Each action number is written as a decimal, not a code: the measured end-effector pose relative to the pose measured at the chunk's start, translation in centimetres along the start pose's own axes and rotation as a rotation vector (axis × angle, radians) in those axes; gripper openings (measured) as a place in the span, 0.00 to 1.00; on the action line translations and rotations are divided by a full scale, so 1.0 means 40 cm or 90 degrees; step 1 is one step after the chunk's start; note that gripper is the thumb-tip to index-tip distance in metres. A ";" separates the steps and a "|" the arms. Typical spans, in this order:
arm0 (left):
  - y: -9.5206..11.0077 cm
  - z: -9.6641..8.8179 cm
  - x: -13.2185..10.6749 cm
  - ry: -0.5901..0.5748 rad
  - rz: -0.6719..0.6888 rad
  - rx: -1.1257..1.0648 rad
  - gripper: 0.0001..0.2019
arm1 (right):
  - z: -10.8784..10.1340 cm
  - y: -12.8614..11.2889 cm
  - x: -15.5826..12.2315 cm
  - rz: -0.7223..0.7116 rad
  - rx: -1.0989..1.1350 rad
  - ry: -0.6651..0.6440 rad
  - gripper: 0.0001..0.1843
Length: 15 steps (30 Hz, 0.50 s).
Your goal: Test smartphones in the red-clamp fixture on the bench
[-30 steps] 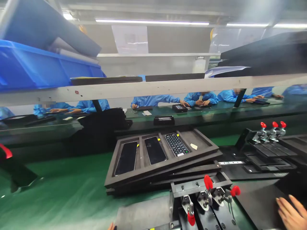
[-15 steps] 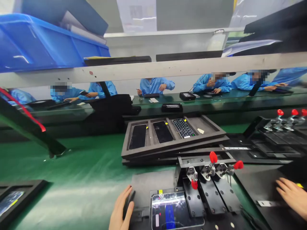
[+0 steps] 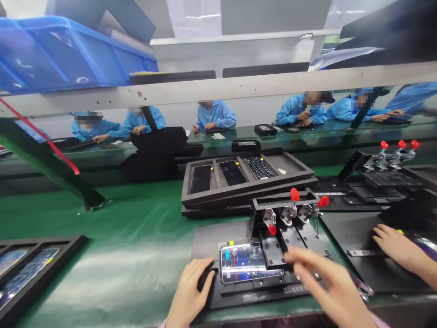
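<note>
A smartphone lies face up in a black metal fixture, its glass reflecting the room. My left hand is shut on a small black handheld object, close to the phone's left edge. What that object is, I cannot tell. Blurred with motion, my right hand hovers over the fixture's right side, fingers apart and holding nothing. Behind the phone rise toggle clamps with red handles. A co-worker's hand rests on a black panel at the right.
Green matting covers the bench. A foam tray with two phones stands behind the fixture, and another tray of glass panels lies at lower left. A second clamp fixture sits to the right. Blue-sleeved workers sit across the line.
The view has tipped down, bringing the phone and fixture fully into sight. My left hand has moved up to the phone's left side. My right hand has come in over the fixture.
</note>
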<state>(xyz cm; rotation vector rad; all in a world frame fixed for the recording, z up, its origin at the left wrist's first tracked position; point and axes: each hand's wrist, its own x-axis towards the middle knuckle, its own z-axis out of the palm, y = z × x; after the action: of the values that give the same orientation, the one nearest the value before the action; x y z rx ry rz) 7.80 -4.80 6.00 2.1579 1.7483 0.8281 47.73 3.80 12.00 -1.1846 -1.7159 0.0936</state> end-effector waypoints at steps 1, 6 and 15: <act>0.003 0.000 0.001 -0.002 -0.001 -0.007 0.15 | 0.046 -0.073 -0.002 0.013 -0.008 -0.046 0.16; -0.002 0.008 0.002 0.004 -0.031 -0.043 0.17 | 0.207 -0.260 0.045 -0.008 -0.196 -0.195 0.31; 0.023 -0.003 0.002 0.011 -0.076 -0.119 0.20 | 0.239 -0.202 0.060 -0.138 -0.229 -0.121 0.29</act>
<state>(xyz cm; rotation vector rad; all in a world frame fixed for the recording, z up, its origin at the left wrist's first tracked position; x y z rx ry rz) 8.48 -4.96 6.60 1.9147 1.7139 0.9406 35.16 5.59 13.36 -1.2682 -2.0792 -0.2523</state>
